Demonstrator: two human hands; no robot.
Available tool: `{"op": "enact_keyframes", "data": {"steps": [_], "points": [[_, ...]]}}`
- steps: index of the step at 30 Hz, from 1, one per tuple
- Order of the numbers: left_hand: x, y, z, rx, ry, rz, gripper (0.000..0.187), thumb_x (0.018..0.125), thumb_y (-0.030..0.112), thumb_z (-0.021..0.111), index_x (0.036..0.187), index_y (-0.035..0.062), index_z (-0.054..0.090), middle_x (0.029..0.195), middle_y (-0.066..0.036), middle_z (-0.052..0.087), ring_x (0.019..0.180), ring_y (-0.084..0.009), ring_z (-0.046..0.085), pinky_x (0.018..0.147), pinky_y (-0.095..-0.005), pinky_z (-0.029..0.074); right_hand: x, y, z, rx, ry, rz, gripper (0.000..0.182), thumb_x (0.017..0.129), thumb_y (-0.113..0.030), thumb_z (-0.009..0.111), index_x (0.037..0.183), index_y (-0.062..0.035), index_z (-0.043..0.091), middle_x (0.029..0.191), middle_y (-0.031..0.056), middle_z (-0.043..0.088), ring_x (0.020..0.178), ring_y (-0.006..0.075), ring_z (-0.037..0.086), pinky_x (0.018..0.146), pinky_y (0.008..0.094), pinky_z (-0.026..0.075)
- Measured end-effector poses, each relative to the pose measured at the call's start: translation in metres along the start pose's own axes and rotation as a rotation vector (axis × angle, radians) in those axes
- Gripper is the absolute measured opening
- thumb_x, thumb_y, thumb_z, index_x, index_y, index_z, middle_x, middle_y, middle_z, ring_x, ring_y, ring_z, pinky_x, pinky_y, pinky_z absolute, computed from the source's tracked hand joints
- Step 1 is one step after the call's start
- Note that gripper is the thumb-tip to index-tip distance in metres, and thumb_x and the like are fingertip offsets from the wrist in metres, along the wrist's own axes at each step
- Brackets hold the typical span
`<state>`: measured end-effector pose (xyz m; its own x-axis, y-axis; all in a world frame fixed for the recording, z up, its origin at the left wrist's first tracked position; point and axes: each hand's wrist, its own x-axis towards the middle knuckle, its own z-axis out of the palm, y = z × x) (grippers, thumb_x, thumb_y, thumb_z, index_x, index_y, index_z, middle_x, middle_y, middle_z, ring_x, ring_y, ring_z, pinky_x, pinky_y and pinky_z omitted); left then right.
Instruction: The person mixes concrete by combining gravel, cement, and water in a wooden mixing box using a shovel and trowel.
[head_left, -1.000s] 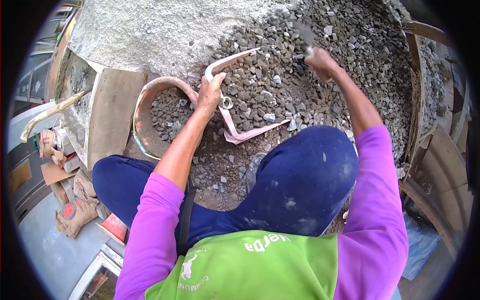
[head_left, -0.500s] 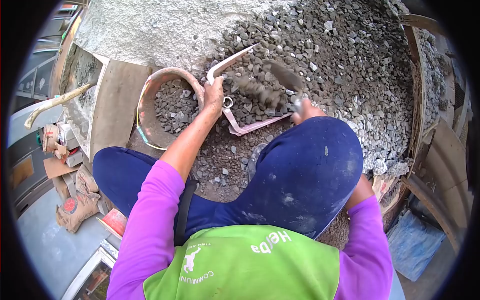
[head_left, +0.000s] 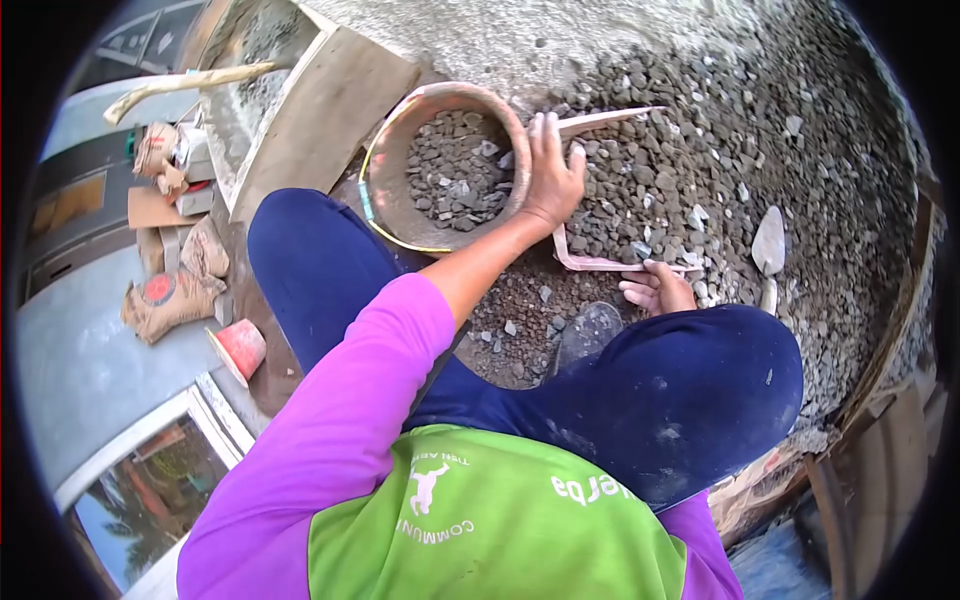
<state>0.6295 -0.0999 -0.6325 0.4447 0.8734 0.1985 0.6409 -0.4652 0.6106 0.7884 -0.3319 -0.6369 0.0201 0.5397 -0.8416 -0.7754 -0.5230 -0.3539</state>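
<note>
A pale pink plastic dustpan (head_left: 610, 265) heaped with gravel lies on the gravel pile. My left hand (head_left: 555, 175) grips its back wall, thumb on the inner side and fingers outside, close to the bucket rim. At the near side wall, my right hand (head_left: 660, 290) pinches the edge between thumb and fingers. Left of the dustpan stands a round, dirty bucket (head_left: 391, 190) partly filled with stones, its yellow cord handle hanging along the near side. A pointing trowel (head_left: 769, 242) rests on the gravel to the right, out of both hands.
Gravel (head_left: 840, 190) spreads across the right and far side. My bent knees (head_left: 690, 400) frame the work area. A flat board (head_left: 325, 110) lies behind the bucket, and a wooden-handled tool (head_left: 190, 88) sits beyond. Lower left are a red pot (head_left: 238, 350) and paper sacks (head_left: 170, 300).
My right hand has let go of the trowel, which now lies on the gravel, and has taken hold of the dustpan's near edge. My left hand has shifted its grip. The view has turned.
</note>
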Motion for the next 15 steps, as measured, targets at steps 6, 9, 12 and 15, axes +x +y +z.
{"op": "enact_keyframes", "data": {"steps": [6,9,12,15], "points": [[0.019,0.013,0.014,0.404,-0.176,0.042,0.055,0.092,0.011,0.048,0.143,-0.0113,0.04,0.149,-0.038,0.035,0.148,-0.0528,0.024,0.124,-0.061,0.013,0.006,0.003,0.018,-0.005,0.106,-0.179,0.03,0.097,-0.015,0.061,0.105,0.0137,0.058,0.097,0.0226,0.065,0.088,0.0394,0.075,0.075,0.0418,0.068],[0.062,0.036,0.008,0.415,-0.384,0.042,0.037,0.084,0.01,0.059,0.118,-0.0055,0.06,0.128,-0.03,0.057,0.141,-0.0486,0.042,0.121,-0.0617,0.023,0.004,0.004,0.028,0.025,0.165,-0.194,0.019,0.096,-0.007,0.059,0.096,0.0119,0.059,0.093,0.02,0.065,0.083,0.0376,0.074,0.075,0.0423,0.069],[0.116,0.023,0.023,0.334,-0.755,-0.184,0.03,0.08,0.02,0.07,0.103,0.0005,0.072,0.112,-0.019,0.072,0.109,-0.0374,0.069,0.093,-0.0507,0.055,-0.002,0.007,0.03,0.06,0.176,-0.27,0.016,0.096,-0.004,0.058,0.092,0.0108,0.059,0.089,0.0178,0.065,0.08,0.0357,0.073,0.075,0.0431,0.069],[0.132,-0.005,0.034,0.293,-0.847,-0.026,0.024,0.081,0.018,0.065,0.101,0.0074,0.074,0.103,-0.019,0.074,0.098,-0.0356,0.072,0.085,-0.0503,0.056,-0.001,0.012,0.029,0.055,0.238,-0.356,0.017,0.096,-0.004,0.056,0.09,0.0122,0.059,0.087,0.0186,0.065,0.08,0.0349,0.074,0.074,0.0421,0.068]]}}
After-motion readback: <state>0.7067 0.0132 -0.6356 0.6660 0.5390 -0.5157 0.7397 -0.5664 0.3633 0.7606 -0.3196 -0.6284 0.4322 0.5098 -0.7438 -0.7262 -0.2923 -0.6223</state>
